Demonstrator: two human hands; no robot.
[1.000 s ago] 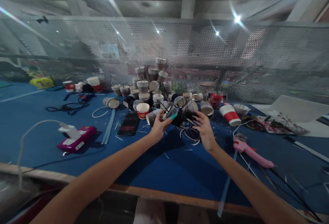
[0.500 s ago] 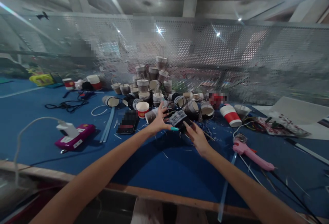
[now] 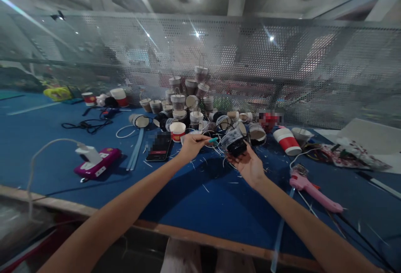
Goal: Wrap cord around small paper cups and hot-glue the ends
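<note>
My right hand [image 3: 251, 167] holds a small cup [image 3: 233, 141] tilted on its side, its lower part black and its upper part wrapped in a pale band. The fingers support it from below. Just to its left, my left hand [image 3: 193, 145] has its fingers pinched together. A teal tip [image 3: 213, 140] shows at the end of the thumb. What the pinch holds, if anything, is too small to make out. Behind both hands is a pile of small wrapped cups [image 3: 178, 102] with thin wire handles.
A red and white cup [image 3: 286, 141] and a pink glue gun [image 3: 316, 191] lie to the right. Towards the left are a phone [image 3: 159, 147] and a purple power strip [image 3: 105, 162] with a white plug. Pale scraps litter the blue table [image 3: 200, 206]. A perforated screen [image 3: 234, 59] stands behind.
My left hand has come away from the cup, and its spread fingers have closed into a pinch. The right hand has turned palm-up beneath the cup. The view has shifted slightly.
</note>
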